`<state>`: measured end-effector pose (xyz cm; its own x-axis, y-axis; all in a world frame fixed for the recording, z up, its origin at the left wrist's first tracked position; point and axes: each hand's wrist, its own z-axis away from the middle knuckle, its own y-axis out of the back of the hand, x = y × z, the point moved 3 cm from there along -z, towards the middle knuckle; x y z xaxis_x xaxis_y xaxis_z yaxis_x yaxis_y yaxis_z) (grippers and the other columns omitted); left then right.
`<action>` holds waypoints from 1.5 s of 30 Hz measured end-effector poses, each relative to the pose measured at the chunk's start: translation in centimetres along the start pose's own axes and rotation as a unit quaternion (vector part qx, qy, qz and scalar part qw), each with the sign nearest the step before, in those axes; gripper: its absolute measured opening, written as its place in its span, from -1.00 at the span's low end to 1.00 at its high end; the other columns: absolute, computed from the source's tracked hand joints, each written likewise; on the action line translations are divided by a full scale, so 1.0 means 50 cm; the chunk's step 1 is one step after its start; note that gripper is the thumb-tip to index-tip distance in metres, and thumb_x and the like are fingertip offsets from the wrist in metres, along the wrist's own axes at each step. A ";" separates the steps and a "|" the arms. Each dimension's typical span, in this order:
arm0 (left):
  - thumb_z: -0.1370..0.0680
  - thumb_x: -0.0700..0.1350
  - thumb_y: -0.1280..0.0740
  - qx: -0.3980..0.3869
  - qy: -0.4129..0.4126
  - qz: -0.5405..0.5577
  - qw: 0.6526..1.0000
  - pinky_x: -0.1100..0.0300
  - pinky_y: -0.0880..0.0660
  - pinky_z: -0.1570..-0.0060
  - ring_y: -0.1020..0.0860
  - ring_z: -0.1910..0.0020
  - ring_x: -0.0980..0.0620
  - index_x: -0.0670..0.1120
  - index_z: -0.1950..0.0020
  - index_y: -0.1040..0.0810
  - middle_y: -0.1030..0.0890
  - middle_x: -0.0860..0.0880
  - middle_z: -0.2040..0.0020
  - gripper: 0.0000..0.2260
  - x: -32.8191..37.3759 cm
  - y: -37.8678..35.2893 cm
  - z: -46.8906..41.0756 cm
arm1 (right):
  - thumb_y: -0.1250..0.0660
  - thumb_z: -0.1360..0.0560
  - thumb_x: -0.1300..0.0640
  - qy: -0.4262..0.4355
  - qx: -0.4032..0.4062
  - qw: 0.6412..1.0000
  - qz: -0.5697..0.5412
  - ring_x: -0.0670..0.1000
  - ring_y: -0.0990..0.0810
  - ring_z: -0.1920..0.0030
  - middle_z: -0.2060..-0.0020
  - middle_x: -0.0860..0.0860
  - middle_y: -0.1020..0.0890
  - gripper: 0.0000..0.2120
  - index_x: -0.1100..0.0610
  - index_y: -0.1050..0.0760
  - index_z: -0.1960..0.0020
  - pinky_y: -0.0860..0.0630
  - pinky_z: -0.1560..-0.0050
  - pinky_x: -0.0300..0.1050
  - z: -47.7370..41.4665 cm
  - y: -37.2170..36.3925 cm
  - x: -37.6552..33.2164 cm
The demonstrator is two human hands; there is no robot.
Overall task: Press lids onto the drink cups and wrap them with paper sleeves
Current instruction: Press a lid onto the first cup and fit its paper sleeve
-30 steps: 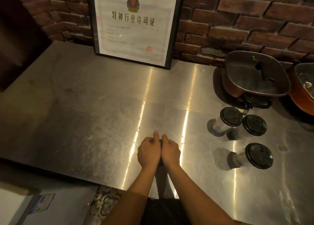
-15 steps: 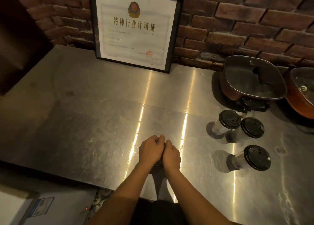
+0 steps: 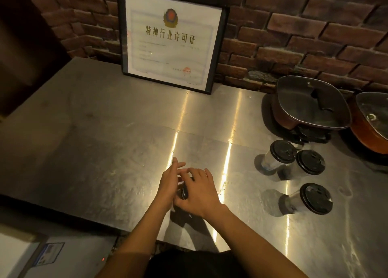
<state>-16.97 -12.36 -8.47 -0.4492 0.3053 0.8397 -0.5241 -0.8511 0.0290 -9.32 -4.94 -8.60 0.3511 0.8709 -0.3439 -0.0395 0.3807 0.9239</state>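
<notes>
Steel tabletop point(image 3: 105, 131) below a brick wall point(image 3: 294, 26) — your left hand point(image 3: 169, 181), grip released, flanks a dark-lidded cup point(image 3: 184, 192); your right hand point(image 3: 201, 193) covers it, grip impossible to tell.

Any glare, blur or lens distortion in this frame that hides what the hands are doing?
Head view: dim warm light, with two bright glare streaks down the steel counter, one ending near the left hand, one passing right of the right hand. Head view: the left hand's fingertips are motion-blurred and the dark lid between the hands barely shows. Head view: wide-angle distortion tilts the framed certificate.
</notes>
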 end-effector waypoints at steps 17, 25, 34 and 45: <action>-0.69 0.21 -0.12 0.023 0.033 0.020 0.999 0.19 -0.50 -0.11 -0.60 -0.14 0.06 0.04 -0.28 -0.63 -0.64 0.04 -0.20 -0.59 -0.039 0.006 0.014 | -0.18 -0.48 -0.26 0.007 0.020 0.998 0.053 0.08 -0.54 -0.13 -0.14 0.03 -0.60 -0.47 0.00 -0.52 -0.32 -0.54 -0.08 -0.01 -0.009 -0.009 -0.002; -0.65 0.09 -0.29 -0.008 0.066 -0.078 0.995 0.00 -0.55 -0.26 -0.63 -0.19 -0.06 0.06 -0.32 -0.58 -0.65 -0.03 -0.24 -0.72 -0.087 0.036 0.032 | -0.35 -0.54 -0.08 -0.361 0.084 0.810 -0.454 0.05 -0.60 0.04 0.04 0.04 -0.64 -0.81 0.05 -0.57 0.03 -0.52 0.08 -0.10 0.035 0.058 0.165; -0.59 0.11 -0.37 -0.073 0.036 -0.053 0.995 -0.08 -0.70 0.02 -0.69 0.25 -0.15 -0.01 -0.25 -0.61 -0.70 -0.08 -0.07 -0.69 -0.009 -0.010 0.098 | -0.37 -0.49 -0.12 -0.363 0.082 0.637 -0.675 0.16 -0.67 0.03 0.05 0.20 -0.68 -0.62 0.18 -0.61 -0.09 -0.47 0.38 -0.17 0.159 0.088 0.171; -0.56 -0.08 -0.44 -0.151 -0.014 -0.046 0.987 0.07 -0.69 0.08 -0.73 0.08 -0.09 -0.06 -0.25 -0.67 -0.70 -0.14 -0.16 -0.73 0.031 -0.005 0.122 | -0.35 -0.50 -0.13 -0.343 0.109 0.649 -0.670 0.09 -0.62 0.10 0.06 0.14 -0.65 -0.61 0.15 -0.60 -0.14 -0.43 0.41 -0.19 0.200 0.130 0.164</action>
<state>-13.13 -14.26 -3.88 -0.3722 0.3602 0.8554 -0.7559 -0.6525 -0.0542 2.63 1.56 -3.71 0.2700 -0.5687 -0.7770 0.8388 0.5351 -0.1003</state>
